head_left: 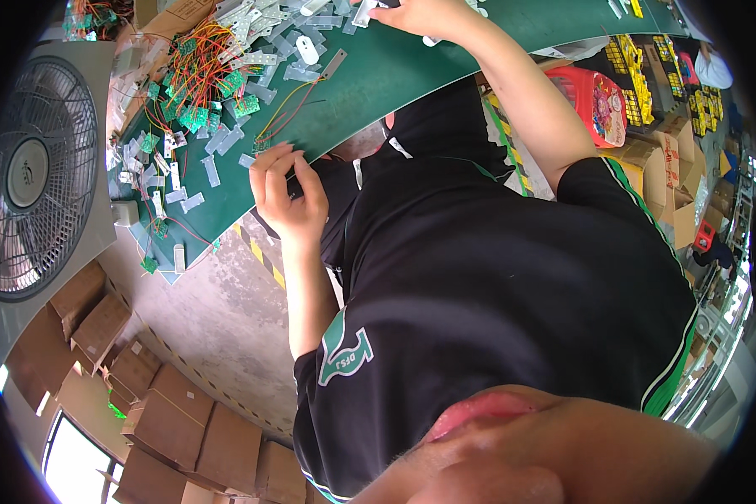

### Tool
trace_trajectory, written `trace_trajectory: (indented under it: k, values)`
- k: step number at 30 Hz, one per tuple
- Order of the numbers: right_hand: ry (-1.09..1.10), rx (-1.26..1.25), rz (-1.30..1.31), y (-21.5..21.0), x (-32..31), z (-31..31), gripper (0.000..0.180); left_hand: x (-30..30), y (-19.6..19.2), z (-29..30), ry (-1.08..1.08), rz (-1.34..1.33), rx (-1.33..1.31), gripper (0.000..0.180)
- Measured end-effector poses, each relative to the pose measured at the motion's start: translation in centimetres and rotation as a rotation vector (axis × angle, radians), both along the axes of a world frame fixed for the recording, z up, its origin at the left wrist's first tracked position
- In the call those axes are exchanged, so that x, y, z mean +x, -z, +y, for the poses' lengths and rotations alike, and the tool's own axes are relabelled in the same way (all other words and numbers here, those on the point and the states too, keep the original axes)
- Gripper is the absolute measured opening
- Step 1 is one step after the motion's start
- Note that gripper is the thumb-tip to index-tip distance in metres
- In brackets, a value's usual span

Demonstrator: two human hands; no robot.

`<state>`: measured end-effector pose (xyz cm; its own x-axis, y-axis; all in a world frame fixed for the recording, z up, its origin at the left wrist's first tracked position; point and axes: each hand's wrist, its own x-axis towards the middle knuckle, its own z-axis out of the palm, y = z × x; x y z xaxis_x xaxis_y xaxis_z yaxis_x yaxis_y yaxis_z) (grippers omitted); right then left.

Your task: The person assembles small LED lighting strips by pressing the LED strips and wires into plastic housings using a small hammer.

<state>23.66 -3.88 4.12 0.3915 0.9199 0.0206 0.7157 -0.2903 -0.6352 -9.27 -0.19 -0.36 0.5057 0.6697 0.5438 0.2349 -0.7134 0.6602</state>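
Observation:
My left hand (290, 193) is at the near edge of the green table (370, 84), its fingers loosely curled with a gap before the thumb. Right by its fingertips lies a small circuit board (262, 146) with red and yellow wires. Those wires run toward a flat grey metal strip (334, 64). At the top edge of the picture, my right hand (420, 17) is partly cut off. Its fingers close on a small white plastic piece (364, 13), and a bit of something black shows beside them.
A tangled heap of green circuit boards with orange wires (202, 71) covers the table's left part, among clear plastic pieces (218, 139) and white casings (307, 50). A large grey fan (34, 176) stands at the left. Cardboard boxes (168, 416) and a red container (584, 101) stand beyond.

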Motion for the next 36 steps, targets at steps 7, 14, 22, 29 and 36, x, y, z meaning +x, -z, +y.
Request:
trace_trajectory:
  k: [7, 14, 22, 29, 36]
  values:
    - [-0.133, -0.083, -0.174, -0.2, 0.0, -0.3, 0.022, 3.7, -1.0, 1.8, 0.019, 0.041, 0.062, 0.014]
    - [-0.241, -0.101, -0.091, -1.9, -1.3, -0.9, 0.024, 9.0, -1.1, 3.2, -0.106, 0.413, 0.233, 0.019]
    - [-0.190, -0.053, 0.138, 1.3, -3.3, -3.5, 0.037, 8.7, 0.4, 2.7, -0.127, 0.304, 0.261, 0.010]
    - [0.020, -0.130, 0.947, 0.7, -5.7, -2.2, 0.041, 8.8, -0.2, 1.4, -0.224, 0.172, 0.485, 0.012]
    - [-0.011, -0.123, 0.957, 1.1, -5.2, -2.8, 0.024, 8.3, -1.7, 1.2, 0.020, 0.088, 0.181, 0.017]
